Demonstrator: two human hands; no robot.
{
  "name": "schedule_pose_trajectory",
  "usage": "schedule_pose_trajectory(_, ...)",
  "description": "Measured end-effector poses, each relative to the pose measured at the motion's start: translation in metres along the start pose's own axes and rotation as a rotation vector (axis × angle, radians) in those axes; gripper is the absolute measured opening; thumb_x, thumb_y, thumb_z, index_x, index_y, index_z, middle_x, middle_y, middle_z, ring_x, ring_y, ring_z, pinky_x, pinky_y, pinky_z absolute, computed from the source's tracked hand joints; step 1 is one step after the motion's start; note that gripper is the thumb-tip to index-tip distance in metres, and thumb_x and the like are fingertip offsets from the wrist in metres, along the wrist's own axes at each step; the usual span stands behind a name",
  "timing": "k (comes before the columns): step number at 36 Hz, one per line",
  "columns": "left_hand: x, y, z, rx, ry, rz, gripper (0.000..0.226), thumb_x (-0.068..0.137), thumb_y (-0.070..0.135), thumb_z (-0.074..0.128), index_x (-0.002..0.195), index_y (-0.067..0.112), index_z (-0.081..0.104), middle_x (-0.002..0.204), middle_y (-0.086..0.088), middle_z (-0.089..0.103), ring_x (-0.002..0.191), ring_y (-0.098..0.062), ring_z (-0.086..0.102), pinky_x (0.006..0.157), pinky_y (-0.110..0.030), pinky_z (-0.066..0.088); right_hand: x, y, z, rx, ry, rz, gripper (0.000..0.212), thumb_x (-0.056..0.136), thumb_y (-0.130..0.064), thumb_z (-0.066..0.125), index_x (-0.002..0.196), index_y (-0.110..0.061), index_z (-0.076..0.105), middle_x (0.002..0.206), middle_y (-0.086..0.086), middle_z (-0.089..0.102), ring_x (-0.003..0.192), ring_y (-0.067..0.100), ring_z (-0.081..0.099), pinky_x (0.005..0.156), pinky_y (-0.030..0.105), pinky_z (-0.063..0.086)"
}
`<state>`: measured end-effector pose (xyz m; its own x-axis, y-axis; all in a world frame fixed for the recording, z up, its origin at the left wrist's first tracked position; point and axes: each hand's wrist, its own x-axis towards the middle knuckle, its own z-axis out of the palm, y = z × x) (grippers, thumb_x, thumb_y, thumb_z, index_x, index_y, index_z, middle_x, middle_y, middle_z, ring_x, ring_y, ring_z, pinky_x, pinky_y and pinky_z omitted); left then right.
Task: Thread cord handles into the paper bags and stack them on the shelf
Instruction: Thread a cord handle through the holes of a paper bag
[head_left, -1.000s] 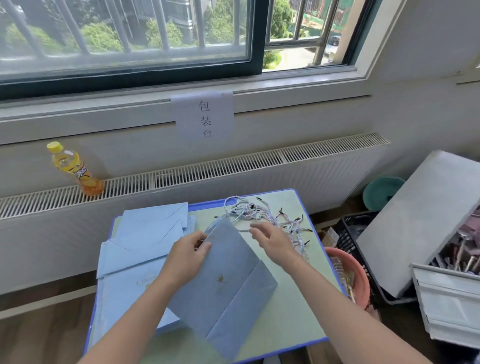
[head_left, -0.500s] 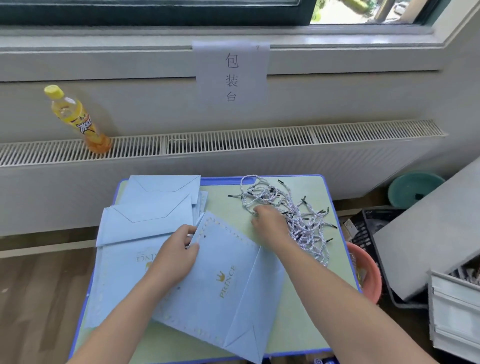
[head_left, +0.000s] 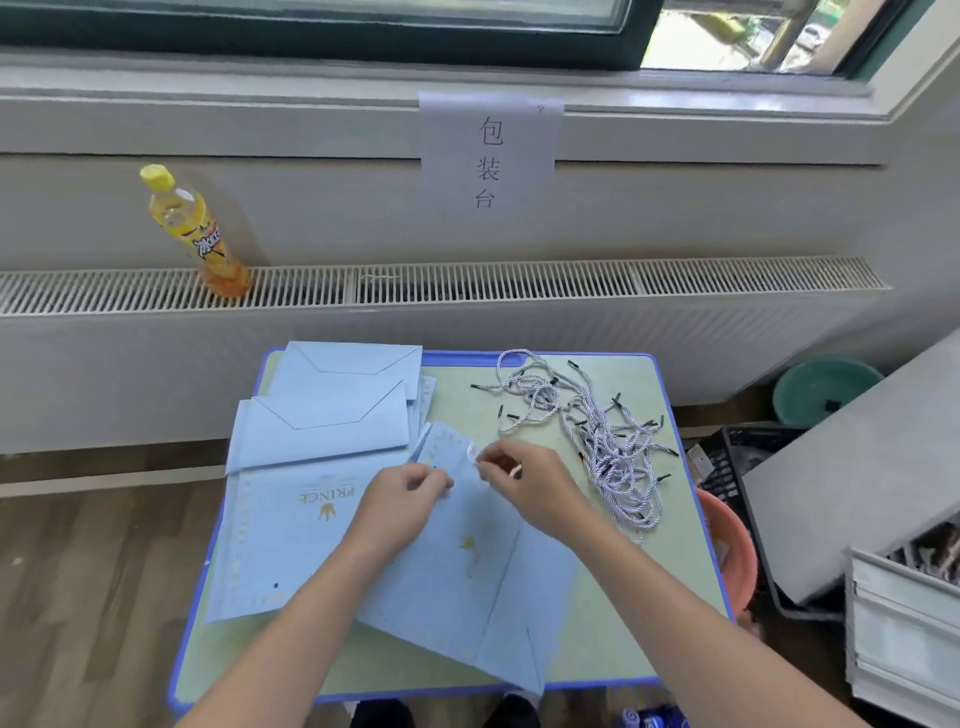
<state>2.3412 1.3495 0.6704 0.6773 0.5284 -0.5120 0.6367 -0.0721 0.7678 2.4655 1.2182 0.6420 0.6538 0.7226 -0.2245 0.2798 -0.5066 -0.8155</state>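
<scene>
1. The paper bag (head_left: 467, 566) being worked on lies flat on the small table (head_left: 670, 582), overlapping the stack of flat bags (head_left: 311, 415) on its left.
2. Left hand (head_left: 397, 504) pinches the bag's top edge. Right hand (head_left: 530, 486) pinches a cord (head_left: 475, 452) right at that edge, though it's blurry, so I can't tell if it's in a hole yet.
3. The bag looks light, thin and easily creased, so I'd hold it near the punched edge. The cords are limp with stiff black tips, so grab those.
4. The loose cord pile (head_left: 597, 426) sits to the right, tangled.
5. Containers: orange basin (head_left: 727, 551), black crate (head_left: 727, 467) and teal basin (head_left: 826, 389) beside the table, contents unclear.
</scene>
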Motion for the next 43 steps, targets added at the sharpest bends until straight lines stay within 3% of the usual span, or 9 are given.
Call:
schedule_pose_trajectory(5, -0.007, 0.001, 0.001, -0.107, -0.027, -0.041, 0.037, 0.095, 0.038, 0.058, 0.066, 0.020, 0.072, 0.072, 0.011, 0.064, 0.071, -0.006, 0.055, 0.062, -0.015, 0.036, -0.028, -0.012, 0.017, 0.097, -0.118, -0.005, 0.010, 0.090, -0.011, 0.066, 0.094, -0.015, 0.074, 0.082, -0.010, 0.071, 0.066, -0.002, 0.055, 0.066, 0.009, 0.038)
schedule_pose_trajectory(9, -0.011, -0.001, 0.002, -0.101, -0.033, -0.019, 0.020, 0.092, 0.028, 0.063, 0.082, 0.017, 0.077, 0.088, 0.008, 0.073, 0.089, -0.004, 0.063, 0.071, -0.012, 0.042, -0.040, -0.012, 0.021, 0.059, -0.198, 0.016, 0.014, 0.090, -0.012, 0.063, 0.090, -0.019, 0.074, 0.082, -0.008, 0.072, 0.067, 0.001, 0.059, 0.066, 0.011, 0.041)
schedule_pose_trajectory(14, -0.012, -0.005, 0.005, 0.020, -0.025, 0.061, 0.019, 0.091, 0.031, 0.063, 0.080, 0.026, 0.077, 0.089, 0.007, 0.074, 0.094, -0.011, 0.064, 0.082, -0.025, 0.047, -0.034, -0.011, 0.021, 0.086, -0.029, 0.165, 0.020, 0.095, -0.025, 0.056, 0.086, -0.016, 0.071, 0.082, -0.002, 0.072, 0.072, 0.014, 0.062, 0.075, 0.030, 0.049)
schedule_pose_trajectory(17, -0.015, -0.005, 0.007, 0.078, -0.016, 0.089, 0.016, 0.090, 0.030, 0.065, 0.078, 0.027, 0.075, 0.084, 0.008, 0.073, 0.087, -0.011, 0.064, 0.079, -0.027, 0.048, -0.023, -0.020, 0.018, 0.322, 0.114, 0.346, 0.018, 0.095, -0.024, 0.055, 0.084, -0.018, 0.067, 0.079, -0.005, 0.071, 0.064, 0.010, 0.059, 0.067, 0.028, 0.047)
schedule_pose_trajectory(21, -0.021, -0.004, 0.008, 0.174, -0.005, 0.147, 0.017, 0.092, 0.029, 0.064, 0.084, 0.021, 0.076, 0.083, 0.006, 0.071, 0.076, -0.005, 0.060, 0.067, -0.016, 0.042, -0.011, -0.032, 0.012, 0.545, 0.060, 0.523, 0.019, 0.095, -0.032, 0.058, 0.092, -0.015, 0.066, 0.082, -0.005, 0.071, 0.066, 0.008, 0.059, 0.063, 0.025, 0.044)
schedule_pose_trajectory(27, -0.025, -0.005, 0.009, 0.249, -0.012, 0.172, 0.022, 0.092, 0.029, 0.064, 0.080, 0.013, 0.074, 0.083, -0.007, 0.067, 0.086, -0.021, 0.062, 0.076, -0.032, 0.045, -0.001, -0.039, 0.018, 0.571, 0.078, 0.642, 0.023, 0.082, -0.017, 0.075, 0.095, -0.016, 0.056, 0.074, 0.000, 0.065, 0.064, 0.011, 0.057, 0.057, 0.023, 0.038)
schedule_pose_trajectory(34, -0.024, -0.010, 0.005, 0.095, -0.024, 0.094, 0.036, 0.095, 0.037, 0.057, 0.071, 0.014, 0.070, 0.063, 0.006, 0.058, 0.061, -0.011, 0.049, 0.063, -0.028, 0.038, -0.007, -0.045, 0.021, 0.469, 0.150, 0.447, 0.025, 0.081, -0.002, 0.060, 0.106, -0.006, 0.060, 0.075, 0.001, 0.060, 0.061, 0.012, 0.054, 0.062, 0.025, 0.046)
schedule_pose_trajectory(38, -0.024, -0.007, 0.002, -0.058, 0.008, 0.049, 0.030, 0.100, 0.030, 0.050, 0.093, 0.016, 0.075, 0.092, 0.013, 0.069, 0.085, 0.006, 0.057, 0.070, -0.010, 0.039, -0.025, -0.042, 0.017, 0.382, -0.007, 0.284, 0.016, 0.083, 0.000, 0.059, 0.086, -0.014, 0.067, 0.074, -0.002, 0.062, 0.064, 0.010, 0.054, 0.062, 0.021, 0.048)
schedule_pose_trajectory(43, -0.027, -0.006, 0.001, -0.178, 0.021, 0.052, 0.030, 0.097, 0.027, 0.055, 0.082, 0.010, 0.074, 0.086, 0.002, 0.071, 0.073, -0.013, 0.053, 0.060, -0.019, 0.037, -0.041, -0.032, 0.024, 0.270, -0.074, 0.239, 0.017, 0.080, -0.004, 0.059, 0.078, -0.018, 0.069, 0.062, -0.007, 0.059, 0.057, 0.010, 0.048, 0.059, 0.025, 0.040)
